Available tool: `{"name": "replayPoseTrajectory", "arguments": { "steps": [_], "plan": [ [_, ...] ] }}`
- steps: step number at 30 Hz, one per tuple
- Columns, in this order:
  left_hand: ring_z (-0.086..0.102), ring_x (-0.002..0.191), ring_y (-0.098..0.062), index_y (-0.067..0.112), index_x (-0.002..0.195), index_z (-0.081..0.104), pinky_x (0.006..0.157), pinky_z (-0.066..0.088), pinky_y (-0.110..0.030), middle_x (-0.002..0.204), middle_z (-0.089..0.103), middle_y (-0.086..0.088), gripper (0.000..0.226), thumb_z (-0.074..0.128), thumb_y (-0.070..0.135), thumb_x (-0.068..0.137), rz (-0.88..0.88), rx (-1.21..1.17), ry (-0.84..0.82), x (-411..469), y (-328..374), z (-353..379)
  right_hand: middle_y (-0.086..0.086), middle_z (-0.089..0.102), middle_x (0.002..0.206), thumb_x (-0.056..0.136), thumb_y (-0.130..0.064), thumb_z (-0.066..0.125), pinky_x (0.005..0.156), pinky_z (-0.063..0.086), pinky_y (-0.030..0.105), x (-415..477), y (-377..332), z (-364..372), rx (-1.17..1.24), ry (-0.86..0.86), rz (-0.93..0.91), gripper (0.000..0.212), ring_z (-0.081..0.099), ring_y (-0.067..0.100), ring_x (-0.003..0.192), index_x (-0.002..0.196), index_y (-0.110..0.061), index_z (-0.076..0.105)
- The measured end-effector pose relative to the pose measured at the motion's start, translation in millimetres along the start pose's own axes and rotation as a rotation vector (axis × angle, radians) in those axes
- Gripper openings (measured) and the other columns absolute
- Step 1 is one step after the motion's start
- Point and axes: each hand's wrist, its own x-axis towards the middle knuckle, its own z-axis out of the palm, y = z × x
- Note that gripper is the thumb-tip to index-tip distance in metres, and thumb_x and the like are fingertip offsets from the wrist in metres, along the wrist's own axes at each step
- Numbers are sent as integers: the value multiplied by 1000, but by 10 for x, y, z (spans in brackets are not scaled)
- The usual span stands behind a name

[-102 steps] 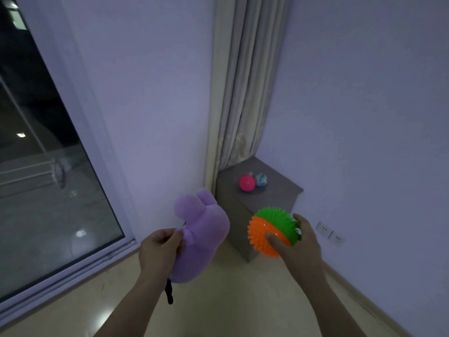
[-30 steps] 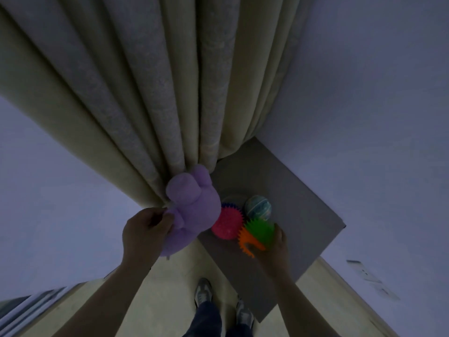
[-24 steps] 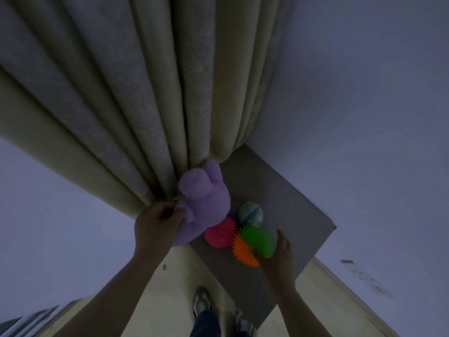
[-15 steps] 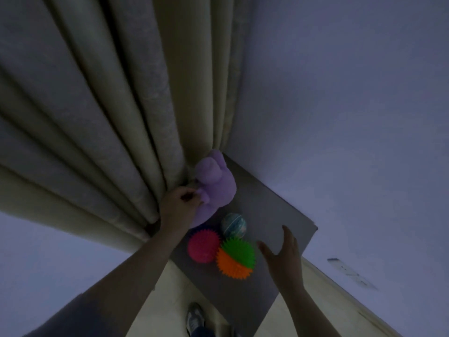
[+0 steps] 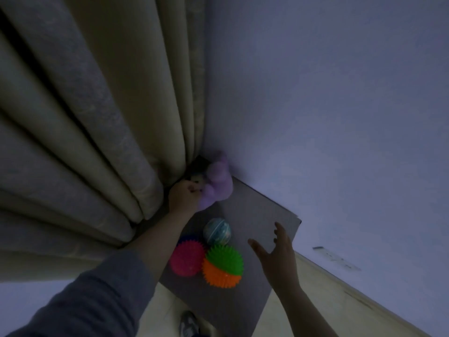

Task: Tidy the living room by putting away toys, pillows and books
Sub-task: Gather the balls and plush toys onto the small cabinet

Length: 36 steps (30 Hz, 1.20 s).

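Observation:
A purple plush toy (image 5: 218, 184) sits at the back corner of the grey cabinet top (image 5: 257, 215), against the wall and curtain. My left hand (image 5: 183, 198) grips its lower edge. Near the front of the top lie a green-and-orange spiky ball (image 5: 223, 268), a pink spiky ball (image 5: 187, 257) and a blue-green patterned ball (image 5: 217, 231), all touching. My right hand (image 5: 279, 259) hovers open just right of the spiky ball, fingers spread, holding nothing.
A heavy beige curtain (image 5: 97, 117) hangs at the left, its folds reaching the cabinet's left side. A pale wall (image 5: 340, 117) bounds the right. Wall sockets (image 5: 337, 259) sit low on it. My shoe (image 5: 189, 324) stands on the light floor (image 5: 328, 307) below.
My right hand let go of the green-and-orange ball on the cabinet and drew back to the right. My left hand carried the purple plush to the back corner of the top.

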Motion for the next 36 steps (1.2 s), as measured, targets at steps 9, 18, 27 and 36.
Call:
{"name": "replayPoseTrajectory", "arguments": {
  "steps": [9,18,27,36],
  "plan": [
    [51,73,-16,20,69,54,66,43,-29,70,54,2,26,57,7,90,47,-113,-95,-578,-82,-252,8,53,131,79,-37,75,90,49,37,-139,-314,-7,59,-6,-55,76,54,19,113,142,-16,37],
    [59,84,-1,14,105,64,69,44,-7,92,65,5,17,65,15,88,89,-196,-35,-1431,-143,-811,4,63,108,82,-20,73,81,47,29,-457,-793,-212,140,-43,-183,50,60,18,99,127,-12,54],
    [59,71,7,15,98,64,63,42,-3,82,62,12,17,68,7,84,37,-241,146,-2372,-83,-1198,-2,67,85,83,-6,65,63,40,6,-773,-1077,-491,117,-236,-443,19,62,10,77,99,-14,66],
    [64,82,-4,26,92,68,68,45,-17,87,71,8,11,70,19,84,-193,-265,418,-3511,-232,-1178,-11,68,80,84,-10,66,72,47,17,-1117,-1118,-519,40,-570,-693,19,62,-2,76,94,-25,63]
  ]
}}
